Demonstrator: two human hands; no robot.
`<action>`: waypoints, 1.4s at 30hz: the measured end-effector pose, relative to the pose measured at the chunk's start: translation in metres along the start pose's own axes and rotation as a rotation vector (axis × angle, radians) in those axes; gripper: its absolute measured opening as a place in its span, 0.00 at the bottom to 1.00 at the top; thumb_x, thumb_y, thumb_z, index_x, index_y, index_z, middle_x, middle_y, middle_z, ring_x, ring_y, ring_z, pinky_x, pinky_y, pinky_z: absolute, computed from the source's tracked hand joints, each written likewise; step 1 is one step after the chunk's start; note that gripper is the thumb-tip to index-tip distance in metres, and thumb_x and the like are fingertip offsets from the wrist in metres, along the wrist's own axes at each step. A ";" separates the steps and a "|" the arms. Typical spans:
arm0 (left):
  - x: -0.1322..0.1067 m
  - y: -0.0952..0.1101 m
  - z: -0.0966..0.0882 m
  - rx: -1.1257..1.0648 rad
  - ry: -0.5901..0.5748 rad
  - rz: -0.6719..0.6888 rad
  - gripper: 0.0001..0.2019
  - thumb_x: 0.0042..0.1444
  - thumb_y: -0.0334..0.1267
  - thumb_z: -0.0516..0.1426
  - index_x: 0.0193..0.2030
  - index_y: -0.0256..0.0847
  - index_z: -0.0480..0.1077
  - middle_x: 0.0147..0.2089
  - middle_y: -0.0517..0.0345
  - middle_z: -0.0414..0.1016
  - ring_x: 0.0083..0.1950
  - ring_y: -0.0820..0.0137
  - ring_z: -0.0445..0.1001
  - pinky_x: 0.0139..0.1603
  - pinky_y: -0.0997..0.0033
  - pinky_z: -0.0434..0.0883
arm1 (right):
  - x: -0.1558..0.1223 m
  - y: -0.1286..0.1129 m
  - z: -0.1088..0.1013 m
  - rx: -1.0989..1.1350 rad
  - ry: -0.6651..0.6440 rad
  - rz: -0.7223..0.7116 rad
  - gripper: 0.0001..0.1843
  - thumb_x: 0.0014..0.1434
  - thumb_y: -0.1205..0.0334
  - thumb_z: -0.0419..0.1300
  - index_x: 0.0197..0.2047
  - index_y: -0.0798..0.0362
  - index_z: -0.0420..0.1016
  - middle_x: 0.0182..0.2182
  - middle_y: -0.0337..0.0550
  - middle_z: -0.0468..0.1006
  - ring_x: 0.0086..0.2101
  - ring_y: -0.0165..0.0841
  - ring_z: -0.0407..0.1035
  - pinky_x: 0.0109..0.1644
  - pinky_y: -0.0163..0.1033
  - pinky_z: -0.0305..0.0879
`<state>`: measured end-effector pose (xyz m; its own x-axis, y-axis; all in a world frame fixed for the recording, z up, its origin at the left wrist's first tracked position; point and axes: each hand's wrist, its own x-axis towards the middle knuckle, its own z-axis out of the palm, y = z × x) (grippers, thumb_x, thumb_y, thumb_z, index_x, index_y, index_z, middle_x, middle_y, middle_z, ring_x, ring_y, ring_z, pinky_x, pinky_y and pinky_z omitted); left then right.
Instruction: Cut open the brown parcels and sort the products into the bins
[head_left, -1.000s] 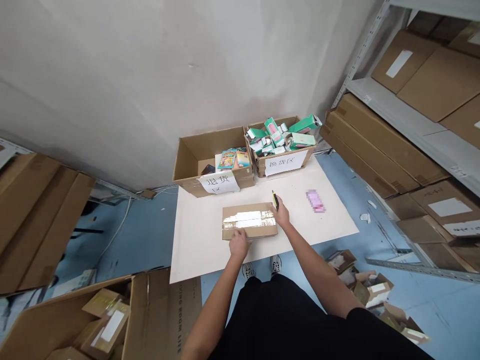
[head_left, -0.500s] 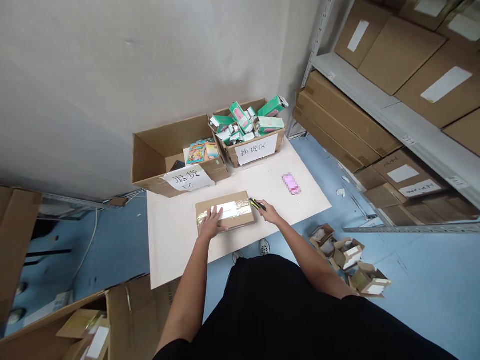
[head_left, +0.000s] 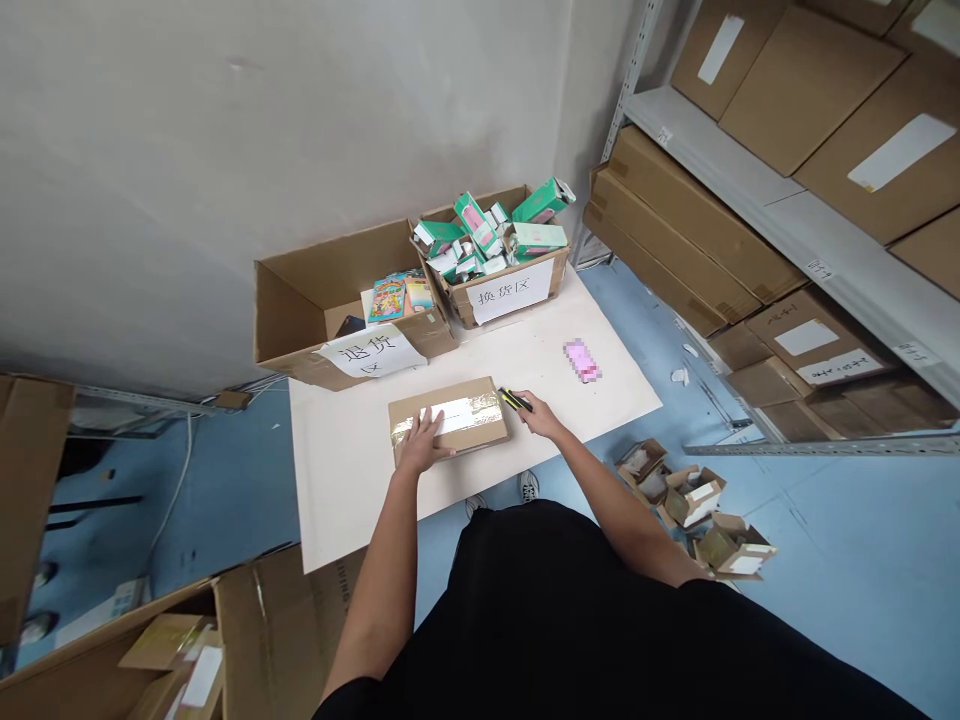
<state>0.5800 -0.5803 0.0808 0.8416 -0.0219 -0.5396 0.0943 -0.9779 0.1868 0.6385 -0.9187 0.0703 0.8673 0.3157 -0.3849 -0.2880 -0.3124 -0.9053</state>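
A closed cardboard box lies on the white tabletop, with shiny tape and a white label along its top. My left hand rests on the left part of this box, fingers spread over the tape and label. Wrapped in my right hand is a yellow-and-black utility knife. Its front end points at the box's right edge, near the far corner; whether the blade touches the cardboard is too small to tell.
Behind stand two open cartons with handwritten signs: one holds colourful booklets, the other green boxes. A pixelated pink item lies on the table's right. Opened small boxes sit on the floor. Shelving stands right, a large carton front left.
The view has shifted slightly. Both hands keep nearly the same places, the left on the box and the right with the utility knife at its right edge.
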 end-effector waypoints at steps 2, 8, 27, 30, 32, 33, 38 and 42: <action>0.000 0.000 0.000 -0.005 -0.004 -0.001 0.52 0.59 0.66 0.60 0.82 0.57 0.39 0.85 0.57 0.28 0.85 0.53 0.29 0.80 0.45 0.48 | 0.003 0.000 -0.001 -0.009 -0.022 0.010 0.25 0.64 0.62 0.56 0.64 0.44 0.70 0.25 0.28 0.70 0.18 0.25 0.59 0.23 0.31 0.61; 0.002 -0.001 0.000 -0.007 -0.014 0.007 0.51 0.60 0.67 0.59 0.82 0.57 0.38 0.85 0.56 0.27 0.84 0.51 0.29 0.80 0.44 0.48 | 0.001 0.003 -0.001 0.072 -0.060 0.006 0.25 0.63 0.62 0.58 0.64 0.44 0.69 0.25 0.27 0.70 0.17 0.25 0.59 0.22 0.30 0.60; 0.003 -0.001 0.003 0.005 -0.002 0.022 0.51 0.61 0.63 0.59 0.82 0.60 0.35 0.85 0.56 0.28 0.84 0.49 0.30 0.78 0.40 0.50 | -0.003 -0.002 0.005 -0.004 -0.018 0.004 0.25 0.64 0.59 0.56 0.65 0.44 0.68 0.27 0.27 0.71 0.18 0.25 0.60 0.24 0.31 0.63; 0.003 -0.001 0.002 0.026 -0.011 0.021 0.51 0.61 0.63 0.59 0.82 0.59 0.34 0.85 0.56 0.28 0.84 0.49 0.30 0.78 0.41 0.50 | -0.001 -0.009 0.000 -0.123 -0.027 -0.013 0.24 0.64 0.61 0.59 0.63 0.45 0.70 0.30 0.32 0.77 0.21 0.27 0.63 0.27 0.32 0.65; 0.003 -0.001 0.002 0.029 -0.005 0.021 0.51 0.61 0.64 0.58 0.82 0.59 0.35 0.85 0.56 0.28 0.84 0.49 0.31 0.78 0.42 0.51 | -0.002 -0.013 -0.001 -0.210 -0.015 -0.044 0.23 0.63 0.64 0.60 0.61 0.45 0.72 0.36 0.36 0.81 0.25 0.30 0.69 0.32 0.34 0.67; 0.002 -0.001 0.002 0.026 -0.001 0.022 0.51 0.61 0.65 0.58 0.82 0.59 0.35 0.85 0.55 0.28 0.84 0.49 0.31 0.78 0.42 0.51 | -0.002 -0.014 -0.001 -0.249 -0.005 -0.063 0.23 0.63 0.65 0.60 0.60 0.45 0.73 0.40 0.38 0.82 0.29 0.32 0.71 0.35 0.34 0.68; 0.001 -0.001 0.003 0.007 -0.006 0.021 0.52 0.60 0.68 0.58 0.82 0.57 0.36 0.85 0.54 0.27 0.84 0.50 0.29 0.79 0.43 0.49 | -0.014 -0.009 0.005 -0.373 0.019 -0.108 0.24 0.61 0.69 0.60 0.60 0.44 0.73 0.48 0.40 0.84 0.40 0.38 0.76 0.44 0.37 0.68; 0.004 -0.001 0.003 0.006 -0.012 0.023 0.52 0.59 0.69 0.58 0.82 0.59 0.37 0.85 0.55 0.29 0.84 0.49 0.31 0.78 0.42 0.50 | -0.025 -0.005 0.004 -0.372 -0.017 -0.091 0.24 0.62 0.68 0.60 0.60 0.44 0.73 0.50 0.41 0.84 0.37 0.37 0.75 0.41 0.36 0.67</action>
<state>0.5822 -0.5804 0.0761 0.8370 -0.0471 -0.5452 0.0717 -0.9782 0.1947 0.6165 -0.9213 0.0835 0.8749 0.3706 -0.3117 -0.0404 -0.5856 -0.8096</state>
